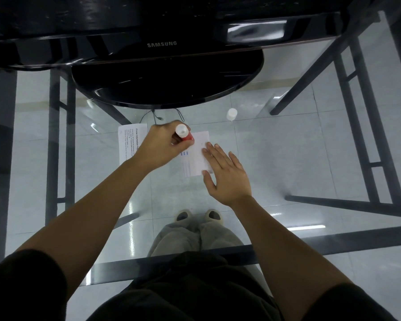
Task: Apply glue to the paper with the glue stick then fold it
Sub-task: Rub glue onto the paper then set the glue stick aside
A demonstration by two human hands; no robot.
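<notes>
A printed white paper (196, 158) lies on the glass table, partly hidden under my hands. My left hand (162, 144) is closed around a red glue stick (183, 134) with a white end pointing up; its lower end is hidden behind my fingers, over the paper. My right hand (225, 174) rests flat with spread fingers on the paper's right edge. The glue stick's white cap (231, 114) stands apart on the glass, behind and to the right of the paper.
A black Samsung monitor (162, 44) with a rounded base (167, 82) stands just behind the paper. The glass tabletop (299, 147) shows the dark metal frame, tiled floor and my legs beneath. The table's near edge (171, 262) runs across the bottom.
</notes>
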